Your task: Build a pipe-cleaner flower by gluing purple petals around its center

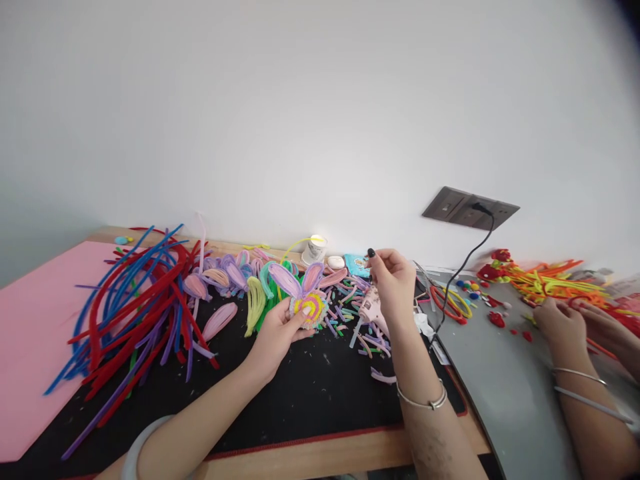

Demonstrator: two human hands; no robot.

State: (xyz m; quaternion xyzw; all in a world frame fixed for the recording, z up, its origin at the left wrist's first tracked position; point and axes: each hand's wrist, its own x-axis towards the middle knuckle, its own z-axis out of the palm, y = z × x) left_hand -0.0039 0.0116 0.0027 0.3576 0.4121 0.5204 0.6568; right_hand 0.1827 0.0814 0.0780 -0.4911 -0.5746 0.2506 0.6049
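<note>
My left hand [280, 333] is closed around a pipe-cleaner flower [309, 307], its thumb on the yellow and pink spiral centre. Two purple-edged pink petals stand up from that centre like ears. My right hand [393, 283] is raised to the right of the flower, apart from it. Its thumb and fingers are pinched together; what they hold, if anything, I cannot make out. Just below that hand lies a pale pink glue gun [371, 305] with a clear glue stick, partly hidden by my wrist. More looped petals [220, 321] lie left of the flower.
Long red, blue and purple pipe cleaners [145, 313] heap over the black mat [300, 393] and pink sheet [35, 320]. Cut pieces [345, 307] scatter behind my hands. A white cup [315, 249] stands by the wall. A black cord [463, 267] runs to the socket. Another person's hands [563, 327] work at right.
</note>
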